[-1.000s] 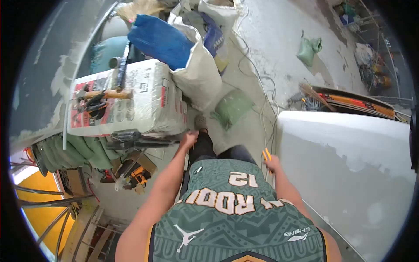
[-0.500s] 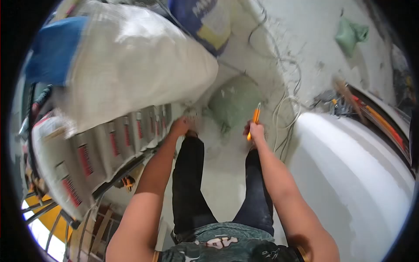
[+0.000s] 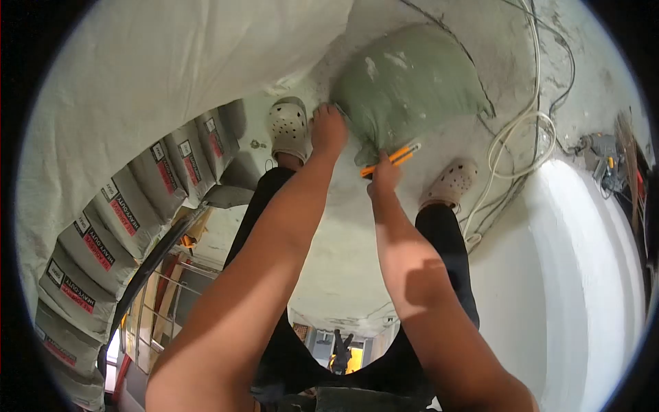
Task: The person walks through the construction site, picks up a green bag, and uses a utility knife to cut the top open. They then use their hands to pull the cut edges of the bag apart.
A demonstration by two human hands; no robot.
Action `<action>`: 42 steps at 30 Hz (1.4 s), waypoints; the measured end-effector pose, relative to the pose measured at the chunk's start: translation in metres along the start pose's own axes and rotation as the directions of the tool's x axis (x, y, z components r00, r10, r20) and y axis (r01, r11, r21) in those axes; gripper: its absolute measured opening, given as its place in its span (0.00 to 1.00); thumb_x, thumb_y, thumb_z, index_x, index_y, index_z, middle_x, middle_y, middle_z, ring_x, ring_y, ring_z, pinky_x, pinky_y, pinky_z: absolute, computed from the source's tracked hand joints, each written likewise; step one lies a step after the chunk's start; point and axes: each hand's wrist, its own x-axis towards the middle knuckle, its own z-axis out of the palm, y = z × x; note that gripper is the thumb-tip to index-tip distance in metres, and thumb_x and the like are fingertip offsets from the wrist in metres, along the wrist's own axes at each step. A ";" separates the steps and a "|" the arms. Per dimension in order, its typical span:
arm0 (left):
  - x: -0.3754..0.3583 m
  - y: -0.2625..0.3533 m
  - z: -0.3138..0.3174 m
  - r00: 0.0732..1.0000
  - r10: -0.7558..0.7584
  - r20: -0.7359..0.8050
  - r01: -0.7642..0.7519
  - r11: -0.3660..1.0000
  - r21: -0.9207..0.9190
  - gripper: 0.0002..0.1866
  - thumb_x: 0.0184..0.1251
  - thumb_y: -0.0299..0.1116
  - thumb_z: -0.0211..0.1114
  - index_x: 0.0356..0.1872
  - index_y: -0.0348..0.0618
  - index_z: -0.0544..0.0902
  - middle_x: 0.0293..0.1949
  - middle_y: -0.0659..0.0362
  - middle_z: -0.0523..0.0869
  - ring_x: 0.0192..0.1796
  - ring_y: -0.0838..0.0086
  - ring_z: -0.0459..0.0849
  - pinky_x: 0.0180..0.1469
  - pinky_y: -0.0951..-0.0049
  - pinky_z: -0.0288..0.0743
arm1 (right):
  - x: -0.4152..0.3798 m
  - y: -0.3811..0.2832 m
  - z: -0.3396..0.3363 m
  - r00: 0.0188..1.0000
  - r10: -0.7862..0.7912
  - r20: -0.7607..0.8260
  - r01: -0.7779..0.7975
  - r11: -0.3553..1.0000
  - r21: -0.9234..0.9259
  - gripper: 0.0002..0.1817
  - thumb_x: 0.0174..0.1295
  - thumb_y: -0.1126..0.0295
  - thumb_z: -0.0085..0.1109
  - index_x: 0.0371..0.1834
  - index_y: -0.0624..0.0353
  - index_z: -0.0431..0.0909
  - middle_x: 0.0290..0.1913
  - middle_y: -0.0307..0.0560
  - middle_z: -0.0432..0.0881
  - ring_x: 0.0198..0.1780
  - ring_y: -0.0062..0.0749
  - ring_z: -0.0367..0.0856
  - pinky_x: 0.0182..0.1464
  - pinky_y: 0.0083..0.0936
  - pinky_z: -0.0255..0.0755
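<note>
A green woven sack (image 3: 412, 82) lies on the concrete floor (image 3: 343, 226), its gathered neck (image 3: 368, 152) pointing toward the person. At the sack's left edge is the left hand (image 3: 330, 129), fingertips against the fabric; whether they pinch it, I cannot tell. Just beside the sack's neck, the right hand (image 3: 387, 174) is closed around an orange utility knife (image 3: 401, 156). The 2 perforated clogs (image 3: 288, 127) stand either side of the sack's near end. Left of the sack are stacked bags labelled HEAVY-DUTY (image 3: 127, 209) and a large off-white sheet (image 3: 185, 75); right of it, a looped pale cable (image 3: 536, 115).
</note>
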 end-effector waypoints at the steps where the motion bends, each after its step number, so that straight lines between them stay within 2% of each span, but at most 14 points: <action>1: -0.002 0.000 -0.007 1.000 -0.008 -0.015 0.008 1.000 0.001 0.33 0.65 0.34 0.65 0.66 0.26 0.63 0.65 0.40 0.70 0.70 0.47 0.67 0.70 0.51 0.64 | -0.001 0.002 0.000 0.999 0.048 -0.012 -0.046 0.989 0.141 0.23 0.60 0.65 0.67 0.56 0.68 0.77 0.45 0.51 0.82 0.46 0.38 0.82 0.47 0.37 0.74; 3: 0.002 -0.004 -0.016 0.991 -0.097 0.090 0.118 0.953 -0.277 0.28 0.68 0.35 0.62 0.61 0.26 0.66 0.61 0.39 0.71 0.65 0.48 0.73 0.63 0.54 0.71 | 0.000 0.001 -0.001 0.995 0.098 0.029 -0.101 0.983 0.153 0.25 0.59 0.65 0.69 0.56 0.68 0.77 0.46 0.51 0.83 0.45 0.38 0.82 0.46 0.37 0.75; 8: 0.024 -0.013 -0.028 0.989 -0.121 0.087 0.138 0.965 -0.225 0.26 0.72 0.38 0.57 0.61 0.25 0.66 0.55 0.35 0.78 0.57 0.45 0.80 0.57 0.54 0.77 | 0.003 -0.001 -0.005 0.989 0.110 0.095 -0.114 0.993 0.042 0.22 0.59 0.63 0.70 0.49 0.71 0.80 0.41 0.52 0.84 0.40 0.38 0.83 0.42 0.38 0.75; 10: 0.036 -0.012 -0.030 0.964 -0.171 0.206 0.212 0.956 -0.201 0.25 0.73 0.38 0.56 0.60 0.25 0.68 0.52 0.35 0.80 0.54 0.45 0.82 0.55 0.54 0.78 | 0.011 0.003 -0.008 0.982 -0.161 0.101 0.187 0.919 -0.346 0.19 0.58 0.62 0.70 0.38 0.71 0.82 0.32 0.52 0.84 0.32 0.40 0.82 0.38 0.39 0.75; 12: 0.043 -0.023 -0.021 0.974 -0.018 0.227 0.018 1.000 0.002 0.20 0.73 0.37 0.55 0.55 0.28 0.76 0.47 0.36 0.84 0.51 0.44 0.83 0.54 0.52 0.78 | 0.011 0.000 -0.015 0.961 -0.262 0.093 0.278 0.909 -0.310 0.19 0.58 0.61 0.69 0.30 0.71 0.81 0.24 0.54 0.82 0.28 0.43 0.83 0.35 0.41 0.74; 18: -0.017 -0.037 -0.020 0.974 0.173 0.149 -0.177 0.984 0.014 0.14 0.69 0.33 0.56 0.44 0.30 0.82 0.41 0.37 0.85 0.45 0.44 0.85 0.50 0.48 0.78 | -0.020 -0.033 -0.067 0.876 -0.298 0.380 0.472 0.695 -0.542 0.18 0.57 0.61 0.69 0.31 0.70 0.80 0.21 0.53 0.81 0.26 0.43 0.83 0.31 0.39 0.73; 24: -0.136 -0.002 -0.028 0.914 0.338 0.225 -0.284 0.928 -0.242 0.09 0.63 0.28 0.56 0.35 0.35 0.83 0.36 0.40 0.85 0.40 0.45 0.83 0.44 0.48 0.76 | -0.062 -0.079 -0.189 0.710 -0.417 0.567 0.682 0.209 -0.701 0.20 0.58 0.58 0.66 0.33 0.71 0.80 0.26 0.61 0.83 0.31 0.57 0.85 0.32 0.42 0.74; 26: -0.191 0.001 -0.008 0.819 0.572 0.036 -0.559 0.811 -0.174 0.07 0.61 0.29 0.56 0.30 0.40 0.82 0.32 0.42 0.83 0.36 0.47 0.82 0.40 0.50 0.75 | -0.070 -0.098 -0.235 0.754 -0.486 0.441 0.644 0.417 -0.641 0.20 0.54 0.59 0.65 0.35 0.70 0.81 0.27 0.61 0.84 0.31 0.53 0.84 0.34 0.41 0.74; 27: -0.202 0.005 0.002 0.774 0.631 -0.061 -0.633 0.773 -0.043 0.07 0.61 0.31 0.56 0.28 0.42 0.81 0.31 0.42 0.82 0.37 0.48 0.82 0.40 0.50 0.75 | -0.088 -0.130 -0.250 0.757 -0.377 0.533 0.635 0.232 -0.737 0.20 0.51 0.60 0.65 0.35 0.70 0.81 0.26 0.59 0.83 0.28 0.46 0.83 0.33 0.38 0.74; 28: -0.244 0.030 -0.089 0.876 0.481 0.039 -0.443 0.834 -0.329 0.10 0.64 0.33 0.53 0.29 0.41 0.81 0.31 0.42 0.83 0.38 0.49 0.83 0.42 0.50 0.75 | -0.127 -0.164 -0.257 0.688 -0.384 0.616 0.721 0.266 -0.640 0.15 0.51 0.66 0.68 0.31 0.68 0.79 0.24 0.50 0.81 0.25 0.35 0.80 0.31 0.35 0.72; 30: -0.293 0.047 -0.138 0.936 0.298 -0.189 -0.352 0.752 -0.557 0.12 0.65 0.34 0.52 0.28 0.38 0.81 0.32 0.41 0.83 0.40 0.47 0.83 0.44 0.49 0.76 | -0.132 -0.180 -0.280 0.724 -0.369 0.583 0.689 0.421 -0.589 0.11 0.52 0.70 0.70 0.29 0.65 0.77 0.24 0.41 0.78 0.25 0.28 0.75 0.30 0.34 0.71; 34: -0.345 0.059 -0.161 0.866 0.379 -0.326 -0.495 0.741 -0.454 0.15 0.68 0.36 0.50 0.29 0.35 0.79 0.35 0.39 0.84 0.43 0.45 0.84 0.46 0.47 0.76 | -0.189 -0.214 -0.295 0.778 -0.291 0.557 0.578 0.678 -0.454 0.11 0.53 0.72 0.71 0.31 0.58 0.75 0.27 0.36 0.76 0.26 0.25 0.73 0.30 0.31 0.68; 38: -0.461 0.039 -0.186 0.977 0.213 0.013 -0.128 0.631 -0.765 0.17 0.70 0.40 0.53 0.27 0.38 0.77 0.26 0.45 0.82 0.32 0.50 0.84 0.37 0.53 0.77 | -0.248 -0.210 -0.329 0.746 -0.203 0.635 0.638 0.493 -0.592 0.11 0.52 0.73 0.72 0.29 0.56 0.75 0.25 0.35 0.74 0.24 0.24 0.71 0.28 0.30 0.67; 42: -0.547 0.002 -0.211 0.913 0.238 -0.333 -0.397 0.706 -0.586 0.13 0.68 0.33 0.54 0.27 0.36 0.77 0.20 0.51 0.80 0.21 0.63 0.82 0.29 0.62 0.79 | -0.370 -0.210 -0.338 0.676 -0.179 0.715 0.668 0.558 -0.492 0.11 0.51 0.73 0.72 0.26 0.60 0.76 0.24 0.36 0.75 0.24 0.23 0.72 0.29 0.28 0.69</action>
